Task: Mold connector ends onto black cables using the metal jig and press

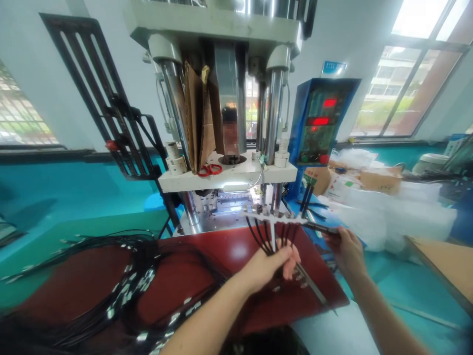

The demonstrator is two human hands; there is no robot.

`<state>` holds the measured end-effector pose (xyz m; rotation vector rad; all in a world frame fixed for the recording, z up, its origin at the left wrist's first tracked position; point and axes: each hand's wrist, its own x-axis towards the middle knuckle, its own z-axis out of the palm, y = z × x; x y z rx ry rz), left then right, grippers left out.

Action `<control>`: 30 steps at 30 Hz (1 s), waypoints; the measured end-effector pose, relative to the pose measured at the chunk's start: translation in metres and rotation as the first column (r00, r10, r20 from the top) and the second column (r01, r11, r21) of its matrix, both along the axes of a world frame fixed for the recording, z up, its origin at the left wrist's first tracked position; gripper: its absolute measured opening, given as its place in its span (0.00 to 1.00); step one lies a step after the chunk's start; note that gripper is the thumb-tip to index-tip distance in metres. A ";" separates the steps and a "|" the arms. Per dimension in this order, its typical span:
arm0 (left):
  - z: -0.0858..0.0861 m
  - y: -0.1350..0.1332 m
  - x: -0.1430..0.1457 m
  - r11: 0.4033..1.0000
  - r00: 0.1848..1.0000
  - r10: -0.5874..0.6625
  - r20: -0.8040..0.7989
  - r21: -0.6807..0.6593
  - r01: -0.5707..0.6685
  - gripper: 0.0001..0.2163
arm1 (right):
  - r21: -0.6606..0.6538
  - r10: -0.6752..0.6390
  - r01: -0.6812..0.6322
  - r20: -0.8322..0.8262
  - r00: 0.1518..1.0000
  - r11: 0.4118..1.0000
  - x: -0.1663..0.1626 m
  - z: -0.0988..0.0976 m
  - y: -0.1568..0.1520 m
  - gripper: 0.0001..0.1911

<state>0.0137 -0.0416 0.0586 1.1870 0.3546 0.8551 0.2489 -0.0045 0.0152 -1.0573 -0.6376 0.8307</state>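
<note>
My left hand (268, 266) is closed around a bundle of thin black cables (263, 237) above the red-brown tabletop. A white branched plastic strip (273, 220) joins the upper ends of these cables, with its stem running down toward my fingers. My right hand (347, 249) grips a slim dark hand tool (321, 227) whose tip reaches the right end of the white strip. Blur hides the exact kind of tool. A flat metal strip (312, 286) lies beyond my left fingers on the tabletop.
Black cables (125, 291) with pale ends lie in loops on the red-brown table (236, 315). A press (229, 182) with steel columns stands ahead, red-handled scissors (210, 170) on its plate. To the right are a blue control box (321, 123) and white bags (391, 212).
</note>
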 end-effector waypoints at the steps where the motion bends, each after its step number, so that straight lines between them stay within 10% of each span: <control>1: 0.005 0.006 -0.003 0.999 0.999 0.041 0.034 0.005 -0.041 0.15 | -0.031 0.005 -0.005 -0.020 1.000 1.000 0.002 -0.010 -0.005 0.11; 7: 0.019 0.025 -0.019 0.984 0.977 0.129 0.172 -0.141 -0.105 0.12 | -0.175 0.100 -0.113 -0.081 0.992 0.978 0.000 -0.039 -0.031 0.20; 10: 0.016 0.027 -0.023 0.973 0.969 0.140 0.205 -0.209 -0.096 0.11 | -0.276 0.217 -0.167 0.162 0.963 0.947 0.004 -0.041 -0.039 0.24; 17: 0.007 0.026 -0.018 0.968 0.968 0.077 0.239 -0.251 -0.015 0.10 | -0.194 0.198 -0.039 0.949 0.244 0.980 0.012 -0.055 -0.037 0.09; 19: 0.007 0.024 -0.014 0.970 0.971 0.062 0.230 -0.244 -0.004 0.11 | -0.109 0.118 -0.072 0.984 0.132 0.991 0.004 -0.039 -0.037 0.08; 25: 0.000 0.013 0.006 0.981 0.996 -0.053 0.068 -0.181 0.064 0.12 | 0.316 -0.281 -0.235 0.944 0.173 0.919 -0.041 0.075 -0.050 0.14; 30: -0.005 0.004 0.015 0.983 0.990 -0.121 -0.071 -0.150 0.110 0.15 | 0.392 -0.462 -0.399 0.882 -0.094 0.829 -0.061 0.119 -0.041 0.07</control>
